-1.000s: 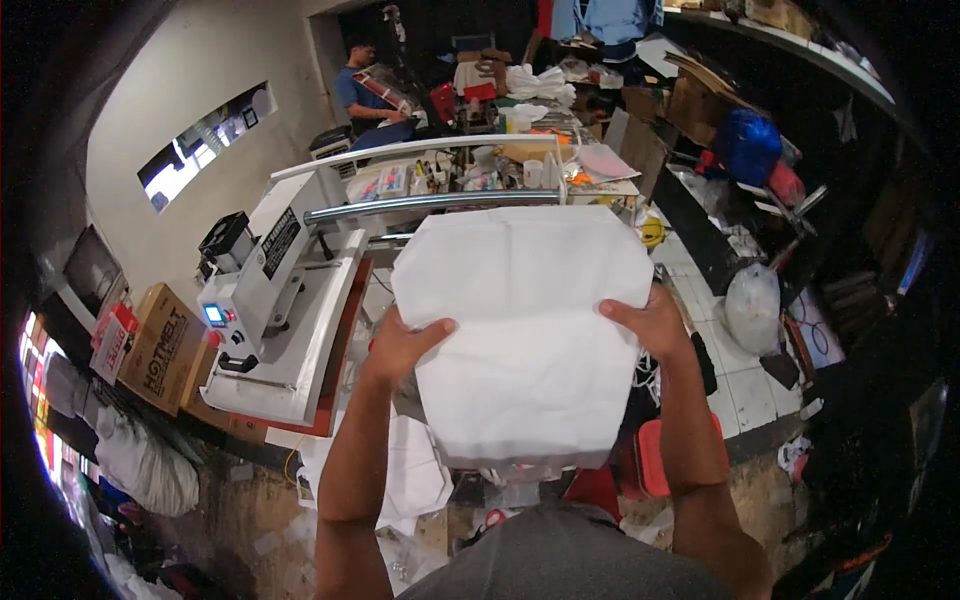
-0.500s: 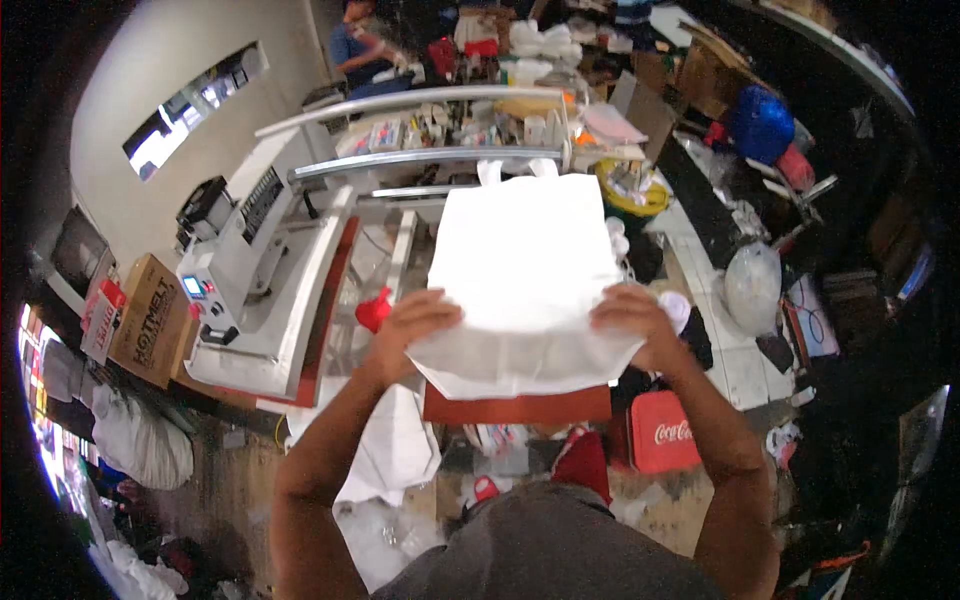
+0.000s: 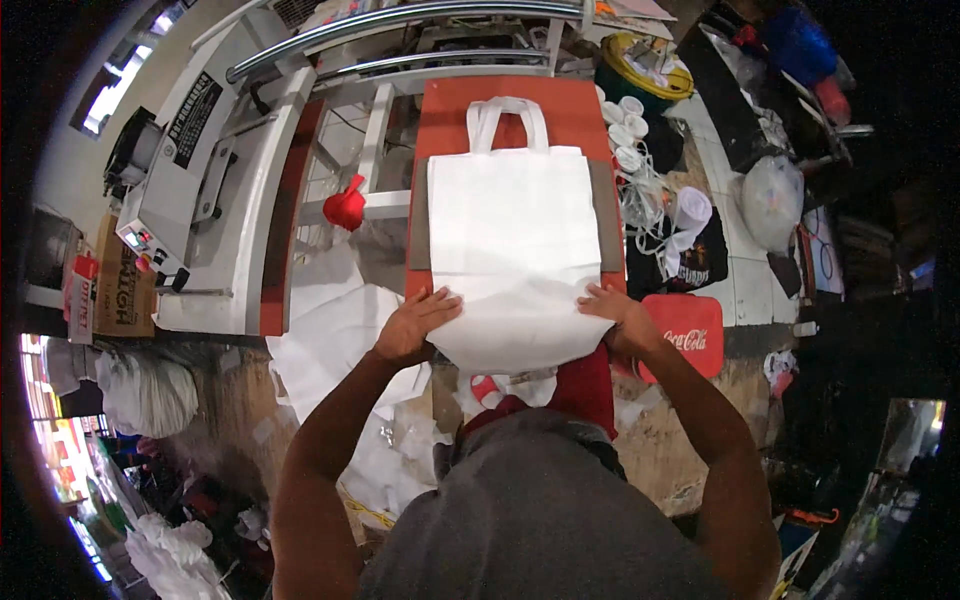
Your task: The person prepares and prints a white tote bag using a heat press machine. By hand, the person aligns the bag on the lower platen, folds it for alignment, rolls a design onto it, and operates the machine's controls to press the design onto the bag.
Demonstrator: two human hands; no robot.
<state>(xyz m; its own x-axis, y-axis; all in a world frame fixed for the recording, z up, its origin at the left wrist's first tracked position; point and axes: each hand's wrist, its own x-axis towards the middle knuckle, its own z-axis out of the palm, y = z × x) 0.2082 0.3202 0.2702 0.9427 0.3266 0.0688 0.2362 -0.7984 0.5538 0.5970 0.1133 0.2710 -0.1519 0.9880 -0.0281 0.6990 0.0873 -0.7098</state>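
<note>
A white fabric tote bag (image 3: 513, 220) lies on a red-orange flat board (image 3: 440, 115), its two handles pointing away from me. Under the bag, a dark grey pad (image 3: 606, 215) shows along both sides. My left hand (image 3: 415, 325) holds the bag's near left corner, fingers stretched over the cloth and the thumb hidden. At the near right corner, my right hand (image 3: 615, 315) grips in the same way. The bag's creased bottom part bulges over the board's near edge towards me.
A grey press machine (image 3: 180, 215) with a control panel stands left. Metal rails (image 3: 400, 25) cross the far side. A red cloth (image 3: 345, 204) hangs on the frame. Right are white rolls (image 3: 692, 210), a yellow-rimmed tub (image 3: 645, 68) and a red box lid (image 3: 690, 335). White sheets (image 3: 330, 330) lie lower left.
The bag has come down from a raised position onto the board, with both hands still at its near corners. My view has tilted downward, so the far person is out of sight.
</note>
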